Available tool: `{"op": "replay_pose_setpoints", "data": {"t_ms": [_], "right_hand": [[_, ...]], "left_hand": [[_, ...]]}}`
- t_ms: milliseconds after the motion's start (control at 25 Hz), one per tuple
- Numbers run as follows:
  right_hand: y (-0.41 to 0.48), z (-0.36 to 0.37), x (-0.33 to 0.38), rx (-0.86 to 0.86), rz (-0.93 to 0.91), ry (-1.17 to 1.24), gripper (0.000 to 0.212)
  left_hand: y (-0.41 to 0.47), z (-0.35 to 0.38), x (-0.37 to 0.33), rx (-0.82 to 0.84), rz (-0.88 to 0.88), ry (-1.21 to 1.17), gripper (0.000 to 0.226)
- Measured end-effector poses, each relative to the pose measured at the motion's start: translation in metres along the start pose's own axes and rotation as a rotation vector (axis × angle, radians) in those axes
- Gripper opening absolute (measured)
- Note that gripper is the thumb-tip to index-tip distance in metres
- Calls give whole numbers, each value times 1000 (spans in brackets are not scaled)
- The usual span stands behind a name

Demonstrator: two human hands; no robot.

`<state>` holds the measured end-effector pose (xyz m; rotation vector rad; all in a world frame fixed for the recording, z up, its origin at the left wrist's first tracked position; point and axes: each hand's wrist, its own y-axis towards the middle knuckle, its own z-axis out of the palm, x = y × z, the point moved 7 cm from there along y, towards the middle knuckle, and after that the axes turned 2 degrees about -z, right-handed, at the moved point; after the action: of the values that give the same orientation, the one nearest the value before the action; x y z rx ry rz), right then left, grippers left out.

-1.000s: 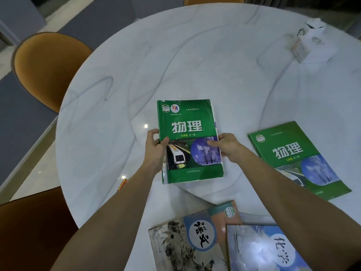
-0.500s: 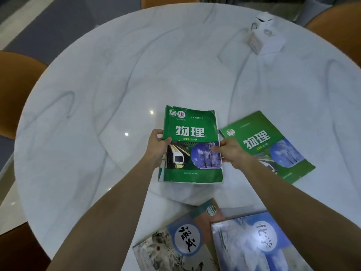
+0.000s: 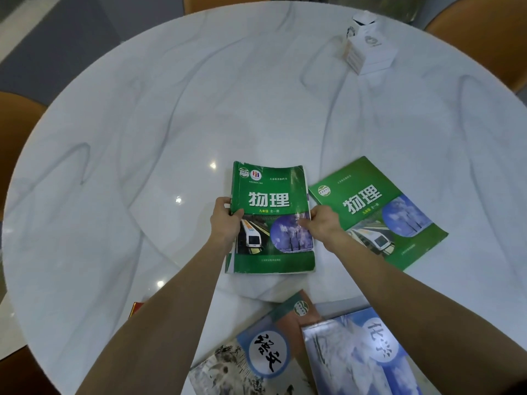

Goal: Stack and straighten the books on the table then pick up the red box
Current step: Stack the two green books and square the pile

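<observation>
A thick green physics book (image 3: pixel 271 195) lies at the middle of the round marble table (image 3: pixel 171 124). My left hand (image 3: pixel 225 220) grips its left edge and my right hand (image 3: pixel 322 226) grips its right edge. A second, thinner green physics book (image 3: pixel 373 201) lies tilted just to its right, touching or nearly touching it. Near the front edge lie a grey-and-orange book (image 3: pixel 256 354) and a blue book (image 3: pixel 362 354) that overlaps it. A small red corner of the red box (image 3: pixel 136 307) shows beside my left forearm; the rest is hidden.
A white tissue box (image 3: pixel 368 49) stands at the far right of the table. Orange chairs (image 3: pixel 479 38) stand around the table at the far right, the far middle and the left.
The view has swung right, so the table now sits more centred. Both hands stay on the thick green book, which now lies closer to the second green book.
</observation>
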<state>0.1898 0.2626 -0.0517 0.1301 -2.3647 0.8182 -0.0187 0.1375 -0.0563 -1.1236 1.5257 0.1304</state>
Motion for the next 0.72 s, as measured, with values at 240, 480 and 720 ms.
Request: {"op": "replay_pose_setpoints", "data": {"t_ms": [240,480,720], "right_hand": [[-3,-1,7,-25,-63,-191,27],[-13,-17,23,-84,-181,-438,18],[-25,-60,34,-152,-407,-660,21]], "left_hand": [[-4,-3,-14,-80,90,375,31],[-25,17,-42,-67,292,852,29],[-57,71,-79,17,557,1110,30]]}}
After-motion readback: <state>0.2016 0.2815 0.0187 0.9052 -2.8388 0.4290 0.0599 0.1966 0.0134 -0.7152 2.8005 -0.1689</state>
